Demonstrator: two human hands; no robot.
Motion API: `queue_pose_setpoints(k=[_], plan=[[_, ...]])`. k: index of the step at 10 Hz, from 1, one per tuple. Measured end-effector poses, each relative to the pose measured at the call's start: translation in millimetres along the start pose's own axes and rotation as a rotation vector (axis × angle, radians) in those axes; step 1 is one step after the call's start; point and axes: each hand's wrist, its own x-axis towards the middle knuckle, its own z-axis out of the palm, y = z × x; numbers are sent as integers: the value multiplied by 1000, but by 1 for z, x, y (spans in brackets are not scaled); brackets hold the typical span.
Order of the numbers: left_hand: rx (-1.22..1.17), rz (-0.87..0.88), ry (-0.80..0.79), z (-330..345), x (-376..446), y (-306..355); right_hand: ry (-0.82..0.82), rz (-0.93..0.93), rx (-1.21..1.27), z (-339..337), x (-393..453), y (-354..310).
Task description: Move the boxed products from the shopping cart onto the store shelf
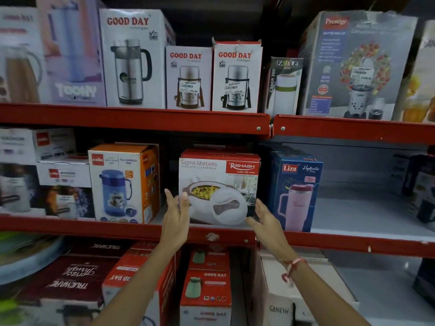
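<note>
Two bare forearms reach up from the bottom of the head view toward a red steel store shelf. On its middle tier stands a Rishabh Sigma Marbella casserole box, upright and facing out. The left hand lies flat against the box's lower left edge, fingers spread and pointing up. The right hand is open at the lower right corner; whether it touches the carton cannot be told. Neither hand is closed around it. A red thread bracelet circles the right wrist.

An orange-and-white Cello Tea Express flask box stands near on the left, with a narrow gap between. A blue Liza Hydrate Pro tumbler box stands just beside on the right. Beyond it the tier's grey deck is bare. On the tier above, 2 small Good Day flask boxes stand side by side, price stickers showing. Below, more red Good Day cartons and a Ganesh box fill the lowest level.
</note>
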Motion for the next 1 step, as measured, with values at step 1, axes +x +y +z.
queue_pose_setpoints(k=[1], plan=[[12,19,20,-5,-5,-4,59,-59,-37,4,-7,-5]])
